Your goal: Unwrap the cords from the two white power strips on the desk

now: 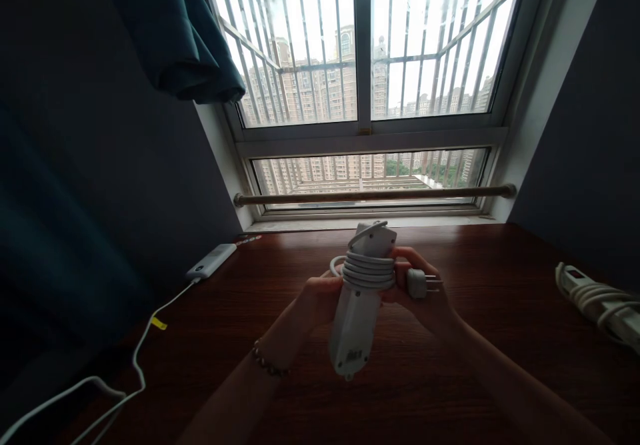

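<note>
A white power strip, its underside with screws and a label facing me, is held up above the dark wooden surface. Its white cord is wound several times around the middle. My left hand grips the strip's left side at the coils, with a small loop of cord by its fingers. On the other side, my right hand closes on the strip and the coils. The cord's plug lies against the right hand, prongs pointing right. Some fingertips of both hands are hidden behind the strip.
A second power strip wrapped in cord lies at the right. To the left, a white power bank-like device sits with a cable bearing a yellow tag. Behind are a rail, the barred window and a blue curtain.
</note>
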The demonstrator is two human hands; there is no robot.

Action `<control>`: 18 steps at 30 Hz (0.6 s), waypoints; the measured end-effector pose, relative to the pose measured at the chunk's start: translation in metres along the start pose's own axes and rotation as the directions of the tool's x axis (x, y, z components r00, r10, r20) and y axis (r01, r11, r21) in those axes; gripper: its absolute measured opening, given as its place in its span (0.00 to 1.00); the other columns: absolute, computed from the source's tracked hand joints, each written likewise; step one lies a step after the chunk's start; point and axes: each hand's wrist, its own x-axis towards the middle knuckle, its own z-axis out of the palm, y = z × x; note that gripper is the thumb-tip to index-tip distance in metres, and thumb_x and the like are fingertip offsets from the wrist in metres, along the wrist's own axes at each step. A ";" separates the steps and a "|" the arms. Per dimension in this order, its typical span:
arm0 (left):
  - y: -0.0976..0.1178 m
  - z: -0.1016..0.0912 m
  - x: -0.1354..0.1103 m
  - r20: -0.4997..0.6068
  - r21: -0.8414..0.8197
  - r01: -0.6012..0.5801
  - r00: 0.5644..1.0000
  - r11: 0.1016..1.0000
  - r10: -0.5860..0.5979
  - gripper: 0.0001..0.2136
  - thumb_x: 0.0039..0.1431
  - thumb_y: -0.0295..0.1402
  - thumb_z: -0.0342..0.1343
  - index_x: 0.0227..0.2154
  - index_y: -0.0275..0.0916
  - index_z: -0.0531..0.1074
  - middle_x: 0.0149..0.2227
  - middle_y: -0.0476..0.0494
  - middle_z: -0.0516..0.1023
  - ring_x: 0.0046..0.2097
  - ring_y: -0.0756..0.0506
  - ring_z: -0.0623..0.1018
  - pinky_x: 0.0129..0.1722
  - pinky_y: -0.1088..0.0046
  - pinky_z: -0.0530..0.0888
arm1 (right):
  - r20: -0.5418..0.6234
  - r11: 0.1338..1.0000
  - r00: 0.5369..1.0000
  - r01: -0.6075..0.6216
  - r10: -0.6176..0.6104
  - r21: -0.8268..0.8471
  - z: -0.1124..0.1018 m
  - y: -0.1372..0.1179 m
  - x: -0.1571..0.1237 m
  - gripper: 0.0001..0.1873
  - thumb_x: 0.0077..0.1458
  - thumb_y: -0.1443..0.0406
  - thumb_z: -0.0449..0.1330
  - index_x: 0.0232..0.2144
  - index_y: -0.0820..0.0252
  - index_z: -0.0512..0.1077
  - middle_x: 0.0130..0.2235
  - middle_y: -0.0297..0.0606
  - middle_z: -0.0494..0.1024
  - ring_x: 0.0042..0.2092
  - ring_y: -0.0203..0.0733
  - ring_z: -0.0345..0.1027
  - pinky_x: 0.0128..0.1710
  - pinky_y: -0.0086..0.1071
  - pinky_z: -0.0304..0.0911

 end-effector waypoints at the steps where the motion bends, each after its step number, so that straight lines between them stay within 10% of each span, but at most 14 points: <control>1: 0.000 -0.001 0.000 -0.015 -0.002 -0.031 0.999 1.000 0.031 0.19 0.39 0.35 0.65 0.37 0.34 0.73 0.32 0.40 0.77 0.34 0.41 0.76 0.38 0.64 0.70 | 0.019 1.000 1.000 0.021 -0.021 -0.005 0.000 0.000 0.000 0.23 0.45 0.73 0.64 0.42 0.55 0.62 0.22 0.24 0.64 0.22 0.32 0.62 0.22 0.25 0.65; 18: -0.004 0.003 -0.008 -0.227 0.082 0.184 0.960 0.979 -0.162 0.36 0.45 0.60 0.52 0.41 0.27 0.72 0.31 0.33 0.76 0.29 0.45 0.75 0.27 0.75 0.69 | -0.026 0.895 0.977 0.184 -0.212 -0.407 -0.002 0.006 -0.005 0.24 0.45 0.69 0.65 0.44 0.61 0.61 0.22 0.26 0.65 0.21 0.29 0.52 0.21 0.22 0.52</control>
